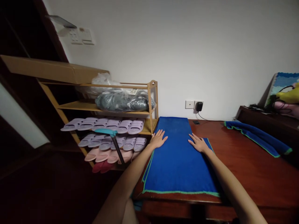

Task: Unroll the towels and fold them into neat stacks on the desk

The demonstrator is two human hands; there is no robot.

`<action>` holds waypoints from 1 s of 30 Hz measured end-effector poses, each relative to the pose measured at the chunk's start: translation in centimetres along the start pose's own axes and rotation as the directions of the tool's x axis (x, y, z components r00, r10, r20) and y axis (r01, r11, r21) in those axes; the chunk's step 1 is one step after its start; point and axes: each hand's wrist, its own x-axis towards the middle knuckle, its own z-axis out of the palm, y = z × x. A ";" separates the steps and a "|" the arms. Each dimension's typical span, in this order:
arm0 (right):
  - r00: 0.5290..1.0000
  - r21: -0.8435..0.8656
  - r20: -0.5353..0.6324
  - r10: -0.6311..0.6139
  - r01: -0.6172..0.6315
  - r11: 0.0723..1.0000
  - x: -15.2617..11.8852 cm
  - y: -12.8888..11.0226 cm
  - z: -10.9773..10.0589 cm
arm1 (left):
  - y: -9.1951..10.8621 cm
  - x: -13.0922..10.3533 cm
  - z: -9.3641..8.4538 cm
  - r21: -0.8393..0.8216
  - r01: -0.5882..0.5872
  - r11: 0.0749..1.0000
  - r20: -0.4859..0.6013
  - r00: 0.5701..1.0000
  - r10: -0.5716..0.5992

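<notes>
A blue towel [177,168] with green edging lies folded lengthwise on the dark red wooden table [245,168]. Its near edge runs close to the table's front edge, and its far end reaches the wall. My left hand [158,139] rests flat on the towel's left side, fingers spread. On the right side, my right hand [198,143] lies flat with its fingers apart, touching the towel. A second blue cloth [259,137] with green edging lies bunched in a long strip at the table's far right.
A wooden rack [153,109] holding several slippers [112,126] and plastic-wrapped bundles [123,99] stands left of the table. On its top lies a cardboard box [51,70]. A black plug [199,106] with a cable is in the wall. A dark raised ledge [261,116] borders the right.
</notes>
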 end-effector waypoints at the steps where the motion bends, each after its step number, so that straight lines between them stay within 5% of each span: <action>1: 1.000 0.005 0.006 0.003 -0.003 1.000 -0.1 0.0 0.1 | 0.0 -0.1 0.1 -0.002 0.000 1.000 0.006 1.000 0.000; 14: 0.999 -0.001 0.030 0.017 -0.017 1.000 -1.6 -0.1 -0.5 | 0.6 -1.5 -0.1 -0.025 0.001 1.000 0.025 1.000 0.000; 30: 0.999 0.055 0.042 0.008 -0.011 0.998 -8.7 -1.3 -1.6 | 3.2 -8.4 -0.2 0.024 -0.045 0.999 -0.043 0.998 0.046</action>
